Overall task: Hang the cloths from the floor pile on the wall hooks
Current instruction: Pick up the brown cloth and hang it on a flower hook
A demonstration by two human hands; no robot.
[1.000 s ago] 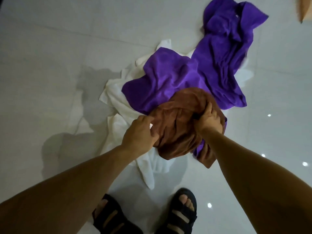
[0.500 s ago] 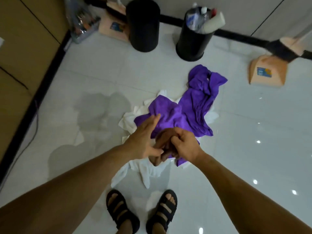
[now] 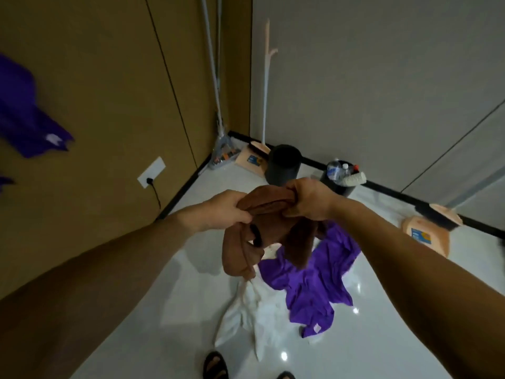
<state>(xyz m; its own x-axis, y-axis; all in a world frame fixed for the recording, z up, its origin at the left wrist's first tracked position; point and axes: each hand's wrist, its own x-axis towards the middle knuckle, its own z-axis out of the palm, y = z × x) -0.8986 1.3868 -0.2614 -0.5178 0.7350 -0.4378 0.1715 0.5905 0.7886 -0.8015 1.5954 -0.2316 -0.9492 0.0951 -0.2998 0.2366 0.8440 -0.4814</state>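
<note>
A brown cloth hangs bunched in the air between my hands. My left hand grips its left end and my right hand grips its right end, both well above the floor. Below them the pile stays on the white floor: a purple cloth lying over a white cloth. Another purple cloth hangs on the brown wall at the far left; its hook is hidden.
Two black bins stand by the grey wall, one holding bottles. A dustpan and brush lie at right, brooms lean in the corner. A wall socket with a cable sits low on the brown wall. My sandalled feet are at the bottom.
Both hands lifted the brown cloth off the pile and rose with it; the view tilted up from the floor to the walls and corner.
</note>
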